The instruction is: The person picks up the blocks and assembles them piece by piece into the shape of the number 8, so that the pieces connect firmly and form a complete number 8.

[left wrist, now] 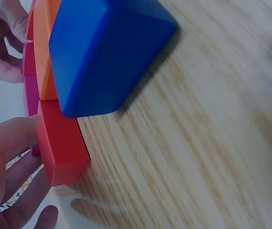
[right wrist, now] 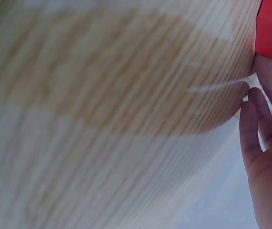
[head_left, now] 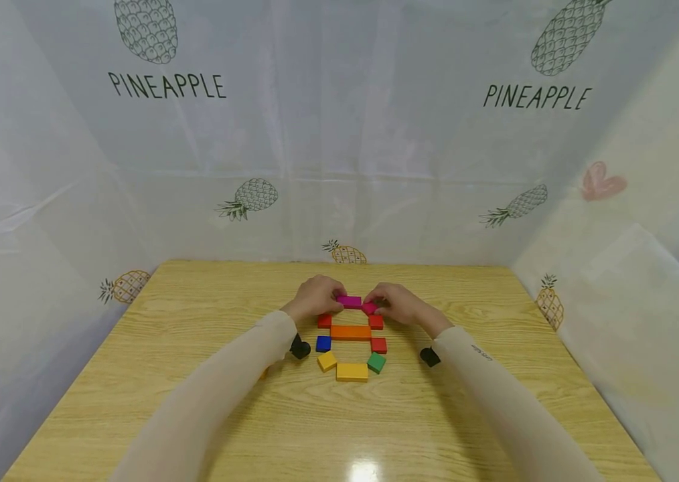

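Note:
At the far end of a ring of blocks, my left hand holds the left end of a long magenta block between thumb and fingers. My right hand pinches a small pink block at the right end of the magenta one. Just nearer lie a left red block and a right red block, with a long orange block between them. In the left wrist view, the left red block partly hides the left fingers. A red block stands beside the right thumb.
Nearer me lie a blue block, another red block, a small yellow block, a long yellow block and a green block. An orange piece shows by my left sleeve. Printed cloth hangs behind the table.

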A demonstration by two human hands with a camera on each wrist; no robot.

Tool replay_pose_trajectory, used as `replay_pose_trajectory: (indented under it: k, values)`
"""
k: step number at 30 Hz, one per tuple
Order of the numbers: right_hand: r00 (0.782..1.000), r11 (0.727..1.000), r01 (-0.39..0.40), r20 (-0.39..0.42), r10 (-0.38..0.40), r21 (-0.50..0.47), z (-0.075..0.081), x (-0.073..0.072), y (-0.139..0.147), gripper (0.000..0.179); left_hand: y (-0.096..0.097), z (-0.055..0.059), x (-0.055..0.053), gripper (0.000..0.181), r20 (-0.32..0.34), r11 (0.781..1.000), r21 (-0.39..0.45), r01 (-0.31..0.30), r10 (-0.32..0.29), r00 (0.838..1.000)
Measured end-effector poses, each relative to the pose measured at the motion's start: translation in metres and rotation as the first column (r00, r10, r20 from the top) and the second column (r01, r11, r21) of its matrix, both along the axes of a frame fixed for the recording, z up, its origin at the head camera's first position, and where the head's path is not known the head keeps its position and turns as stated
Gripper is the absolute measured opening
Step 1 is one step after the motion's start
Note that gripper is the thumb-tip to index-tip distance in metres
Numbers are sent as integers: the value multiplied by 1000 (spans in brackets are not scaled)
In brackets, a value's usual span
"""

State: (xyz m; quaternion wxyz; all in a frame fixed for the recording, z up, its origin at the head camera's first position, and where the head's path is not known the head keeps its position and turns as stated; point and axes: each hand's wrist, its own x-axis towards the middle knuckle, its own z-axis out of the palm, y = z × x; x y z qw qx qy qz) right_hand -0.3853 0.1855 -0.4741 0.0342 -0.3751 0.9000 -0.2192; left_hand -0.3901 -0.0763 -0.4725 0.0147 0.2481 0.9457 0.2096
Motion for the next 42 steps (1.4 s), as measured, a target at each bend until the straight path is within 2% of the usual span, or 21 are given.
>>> replay_pose_trajectory:
  k: [27, 42]
  values:
    - [1000, 1000, 6, 6, -6, -14, 0, 1, 0, 26, 4, 2, 4, 18, 0, 1000, -12, -27, 27, 1000]
    - [1000, 1000, 21, 16, -21, 0, 0, 0, 0, 27, 0, 1, 1, 23, 7, 1000, 3, -8, 8, 1000]
